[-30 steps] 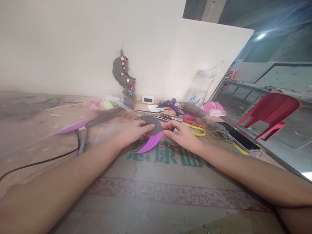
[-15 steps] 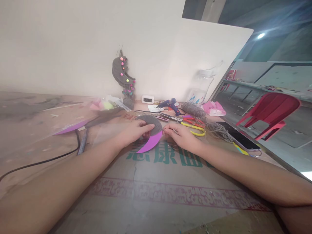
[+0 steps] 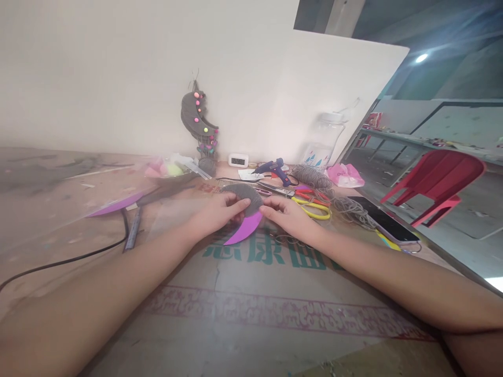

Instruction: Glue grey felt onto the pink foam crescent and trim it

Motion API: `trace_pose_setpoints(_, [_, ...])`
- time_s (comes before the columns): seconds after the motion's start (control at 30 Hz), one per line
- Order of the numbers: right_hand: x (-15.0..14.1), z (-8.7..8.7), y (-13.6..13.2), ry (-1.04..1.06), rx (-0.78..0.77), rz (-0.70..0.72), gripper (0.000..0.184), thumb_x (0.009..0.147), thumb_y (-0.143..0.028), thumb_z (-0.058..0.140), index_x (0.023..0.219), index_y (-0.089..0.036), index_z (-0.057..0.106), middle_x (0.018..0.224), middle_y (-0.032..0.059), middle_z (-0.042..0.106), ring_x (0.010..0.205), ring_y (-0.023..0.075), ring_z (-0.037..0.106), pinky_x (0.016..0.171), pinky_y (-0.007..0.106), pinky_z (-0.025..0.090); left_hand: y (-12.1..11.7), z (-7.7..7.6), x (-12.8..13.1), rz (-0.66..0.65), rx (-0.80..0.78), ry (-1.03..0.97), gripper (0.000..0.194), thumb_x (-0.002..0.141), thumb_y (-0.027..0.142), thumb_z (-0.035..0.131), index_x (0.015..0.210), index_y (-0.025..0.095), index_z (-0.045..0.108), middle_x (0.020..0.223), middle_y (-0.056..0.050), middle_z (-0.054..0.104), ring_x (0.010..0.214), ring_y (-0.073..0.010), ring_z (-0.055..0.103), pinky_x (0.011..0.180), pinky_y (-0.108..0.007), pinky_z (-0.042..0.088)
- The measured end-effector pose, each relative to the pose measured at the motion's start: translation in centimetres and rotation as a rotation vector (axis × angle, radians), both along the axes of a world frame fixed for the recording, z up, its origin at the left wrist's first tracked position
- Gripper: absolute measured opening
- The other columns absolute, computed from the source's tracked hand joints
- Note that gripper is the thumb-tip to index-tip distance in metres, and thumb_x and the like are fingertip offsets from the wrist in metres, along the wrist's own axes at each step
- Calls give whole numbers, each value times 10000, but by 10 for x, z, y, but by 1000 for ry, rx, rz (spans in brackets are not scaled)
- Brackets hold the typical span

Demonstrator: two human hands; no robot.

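A purple crescent moon cutout [image 3: 244,229] is held just above the table, its upper part wrapped in grey yarn [image 3: 248,198] and its lower tip bare. My left hand [image 3: 226,209] grips the wrapped part from the left, with the thumb on top of the yarn. On the right edge, where the grey wrapping meets the purple, my right hand [image 3: 281,212] is closed with thumb and forefinger pinched at the crescent. Whether a strand lies between those fingers is too small to make out. Loose yarn trails on the table beneath my right hand.
Behind the hands lie a blue glue gun [image 3: 275,170], yellow-handled scissors [image 3: 316,209], red-handled pliers [image 3: 312,196] and a grey yarn bundle [image 3: 314,177]. A phone [image 3: 387,222] rests at right. A finished yarn moon [image 3: 194,115] hangs on the wall; a clear bottle [image 3: 324,139] stands near it.
My right hand has shifted slightly up and inward against the crescent's edge. The crescent has moved a little to the right. My left hand keeps its grip.
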State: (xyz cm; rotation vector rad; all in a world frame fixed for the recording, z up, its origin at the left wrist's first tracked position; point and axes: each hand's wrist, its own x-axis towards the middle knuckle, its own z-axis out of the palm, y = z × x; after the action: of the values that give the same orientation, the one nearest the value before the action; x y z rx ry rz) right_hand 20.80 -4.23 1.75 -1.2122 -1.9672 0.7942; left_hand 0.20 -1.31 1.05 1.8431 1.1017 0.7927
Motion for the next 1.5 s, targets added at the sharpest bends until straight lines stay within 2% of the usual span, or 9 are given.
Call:
trace_pose_setpoints(0.1, [-2, 0, 0, 2, -38, 11, 319, 839, -436, 557, 669, -166, 565, 575, -46, 486, 516, 87, 401, 500, 228, 321, 0, -2, 1, -19, 72, 35, 471, 812, 626, 476, 684, 179, 549, 642, -1, 596, 602, -142, 550, 589, -266, 394])
trace_pose_setpoints(0.2, [-1, -1, 0, 26, -56, -11, 327, 838, -440, 551, 650, -174, 528, 530, -64, 420, 470, 73, 351, 461, 219, 277, -2, -2, 3, -51, 163, 112, 456, 829, 603, 457, 682, 179, 538, 661, 13, 548, 626, -139, 509, 595, -266, 365])
trace_pose_setpoints(0.37, [0, -2, 0, 7, -84, -18, 324, 843, -445, 542, 672, -169, 545, 542, -59, 453, 459, 66, 352, 457, 216, 271, -2, -2, 5, -42, 235, 217, 378, 808, 529, 521, 670, 178, 507, 657, 34, 446, 628, -129, 432, 564, -259, 304])
trace_pose_setpoints(0.53, [-1, 0, -1, 33, -58, 19, 301, 852, -433, 532, 739, -162, 592, 649, -29, 541, 528, 80, 402, 507, 225, 311, 1, -4, 3, -73, 203, 202, 371, 825, 508, 505, 660, 176, 495, 642, 41, 410, 597, -116, 401, 538, -254, 286])
trace_pose_setpoints(0.77, [1, -4, 2, 69, -77, -2, 314, 840, -444, 545, 708, -160, 568, 552, -61, 436, 480, 73, 333, 480, 223, 266, 0, -1, 2, -204, 186, 91, 401, 867, 508, 454, 656, 170, 506, 638, 35, 458, 620, -114, 438, 588, -247, 317])
trace_pose_setpoints(0.93, [0, -3, 0, 91, -96, -8, 320, 836, -443, 554, 694, -157, 560, 542, -64, 435, 465, 65, 326, 463, 219, 256, 0, 1, 0, -166, 48, 6, 419, 848, 547, 464, 690, 172, 566, 652, 3, 563, 633, -133, 513, 577, -241, 367])
trace_pose_setpoints(1.07, [0, -2, -1, 112, -106, 0, 311, 833, -442, 562, 691, -166, 543, 502, -83, 388, 435, 59, 295, 445, 216, 238, 2, 0, 0, -178, 41, -17, 394, 835, 528, 499, 685, 171, 566, 643, 1, 558, 600, -122, 501, 549, -234, 370])
trace_pose_setpoints(1.27, [2, -3, 1, 153, -132, -9, 316, 838, -458, 554, 721, -165, 552, 521, -73, 441, 433, 61, 326, 437, 214, 246, 4, -2, 0, -230, 1, -138, 413, 867, 520, 462, 706, 157, 578, 667, -2, 559, 618, -109, 482, 610, -233, 392])
trace_pose_setpoints(1.5, [1, -2, 0, 141, -130, 9, 326, 830, -475, 560, 705, -175, 543, 488, -82, 385, 442, 71, 311, 457, 221, 255, 2, 0, -1, -181, 2, -81, 340, 815, 491, 557, 724, 165, 589, 654, 10, 560, 607, -111, 506, 568, -224, 382])
